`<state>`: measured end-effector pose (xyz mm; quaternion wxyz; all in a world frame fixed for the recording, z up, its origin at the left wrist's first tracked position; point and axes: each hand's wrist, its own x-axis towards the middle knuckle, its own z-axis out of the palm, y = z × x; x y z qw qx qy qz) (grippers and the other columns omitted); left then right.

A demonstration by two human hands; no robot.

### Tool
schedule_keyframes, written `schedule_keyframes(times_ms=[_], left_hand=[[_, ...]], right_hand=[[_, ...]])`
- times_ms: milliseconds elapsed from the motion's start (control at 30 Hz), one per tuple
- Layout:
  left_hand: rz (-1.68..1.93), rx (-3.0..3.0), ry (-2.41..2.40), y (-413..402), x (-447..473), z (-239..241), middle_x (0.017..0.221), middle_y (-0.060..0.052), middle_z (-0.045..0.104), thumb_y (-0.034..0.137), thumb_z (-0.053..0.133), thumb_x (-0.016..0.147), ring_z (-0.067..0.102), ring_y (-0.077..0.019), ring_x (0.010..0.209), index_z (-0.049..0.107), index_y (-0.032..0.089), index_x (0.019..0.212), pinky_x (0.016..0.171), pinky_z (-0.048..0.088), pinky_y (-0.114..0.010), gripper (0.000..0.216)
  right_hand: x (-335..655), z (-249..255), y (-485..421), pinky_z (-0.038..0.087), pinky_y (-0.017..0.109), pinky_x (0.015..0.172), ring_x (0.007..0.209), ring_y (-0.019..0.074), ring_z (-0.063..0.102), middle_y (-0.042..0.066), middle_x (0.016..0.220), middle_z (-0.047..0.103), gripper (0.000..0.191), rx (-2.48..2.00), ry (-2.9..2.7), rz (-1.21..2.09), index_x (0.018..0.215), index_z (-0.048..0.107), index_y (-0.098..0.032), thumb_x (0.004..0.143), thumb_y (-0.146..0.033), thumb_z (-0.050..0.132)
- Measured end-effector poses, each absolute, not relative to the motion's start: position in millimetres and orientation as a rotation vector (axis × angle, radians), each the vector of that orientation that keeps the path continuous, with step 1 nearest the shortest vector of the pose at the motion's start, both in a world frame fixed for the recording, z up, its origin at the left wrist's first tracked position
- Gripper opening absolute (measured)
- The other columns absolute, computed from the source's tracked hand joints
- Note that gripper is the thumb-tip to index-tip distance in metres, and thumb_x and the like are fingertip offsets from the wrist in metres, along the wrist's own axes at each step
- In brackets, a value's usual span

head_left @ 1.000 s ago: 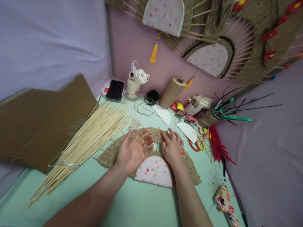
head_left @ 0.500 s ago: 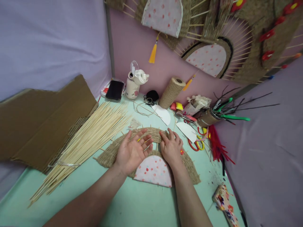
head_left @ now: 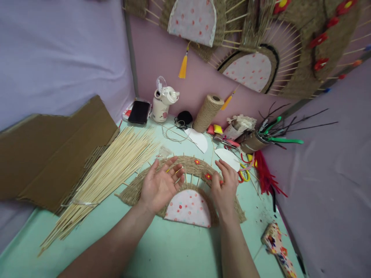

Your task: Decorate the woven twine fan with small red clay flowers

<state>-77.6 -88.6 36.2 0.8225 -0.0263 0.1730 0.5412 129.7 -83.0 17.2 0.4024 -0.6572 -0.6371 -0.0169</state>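
Jute arch lies partly hidden under left hand and right hand.

A pale mint-green table top filled the lower view. Behind its far edge stood a dusty pink wall. On it hung half-round woven straw fans with spotted cloth centres, one with a yellow tassel dangling below. A grey upright post marked the far left corner. From there a creased lilac cloth wall ran along the table's left edge. Another lilac cloth surface rose along the right edge. The light was soft and even.
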Motion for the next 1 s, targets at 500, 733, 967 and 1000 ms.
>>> schedule_keyframes(times_ms=[500, 733, 967, 1000], left_hand=[[1.441, 0.601, 0.802, -84.5, -80.6, 43.4, 0.080, -0.001, 0.060, 0.034, 0.068, 0.078, 0.055, -0.0101, 0.068, 0.065, 0.018, 0.099, 0.060, 0.044, -0.020, 0.026], [1.332, 1.166, 1.288, -84.3, -83.3, 41.7, 0.091, -0.003, 0.064, 0.036, 0.076, 0.070, 0.058, -0.0187, 0.084, 0.067, 0.020, 0.098, 0.076, 0.045, -0.028, 0.034], [0.512, 2.128, 1.654, -65.2, -99.5, 39.4, 0.119, -0.016, 0.060, 0.053, 0.076, 0.062, 0.049, -0.0398, 0.117, 0.065, 0.019, 0.116, 0.098, 0.035, -0.047, 0.065], [0.491, 2.139, 1.656, -63.0, -99.9, 38.8, 0.115, -0.016, 0.061, 0.053, 0.078, 0.060, 0.050, -0.0406, 0.115, 0.066, 0.019, 0.112, 0.097, 0.035, -0.048, 0.064]], right_hand=[[133.3, 25.8, -99.9, 0.043, 0.047, 0.099, 0.112, 0.0244, 0.056, 0.012, 0.111, 0.058, 0.026, -1.417, -1.234, -0.106, 0.108, 0.064, -0.020, 0.091, -0.023, 0.044], [140.0, 31.5, -102.1, 0.043, 0.043, 0.098, 0.110, 0.0230, 0.057, 0.010, 0.108, 0.060, 0.026, -1.384, -1.167, -0.085, 0.102, 0.065, -0.021, 0.091, -0.021, 0.042], [138.3, 36.7, -104.2, 0.042, 0.040, 0.097, 0.105, 0.0216, 0.058, 0.009, 0.103, 0.062, 0.025, -1.339, -1.139, -0.020, 0.094, 0.066, -0.021, 0.088, -0.018, 0.042], [137.5, 36.9, -104.3, 0.041, 0.039, 0.096, 0.104, 0.0215, 0.059, 0.008, 0.101, 0.062, 0.025, -1.332, -1.144, -0.011, 0.093, 0.066, -0.021, 0.087, -0.017, 0.042]])
